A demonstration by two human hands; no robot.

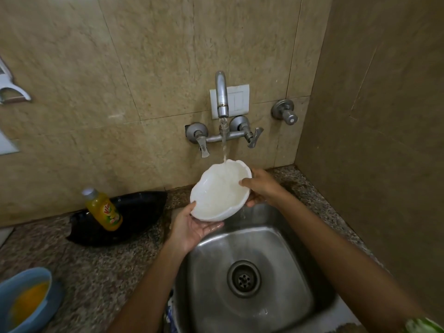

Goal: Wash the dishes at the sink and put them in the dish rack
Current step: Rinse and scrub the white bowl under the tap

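Rinsing now. White wavy-edged bowl up over the shiny steel sink, tipped under the water from the grey wall tap. Left hand flat and spread under the low edge. Right hand curled on the far rim, thumb inside.

Could slip (wet fingers, wet bowl) and bang into the sink. Could splash out too, with the water hitting so near the rim.

Speckled stone counter all around. Yellow soap bottle standing by a black leaf-shaped dish. Blue bowl with orange stuff inside at the near left. Tan tiled wall behind. No dish rack in sight.
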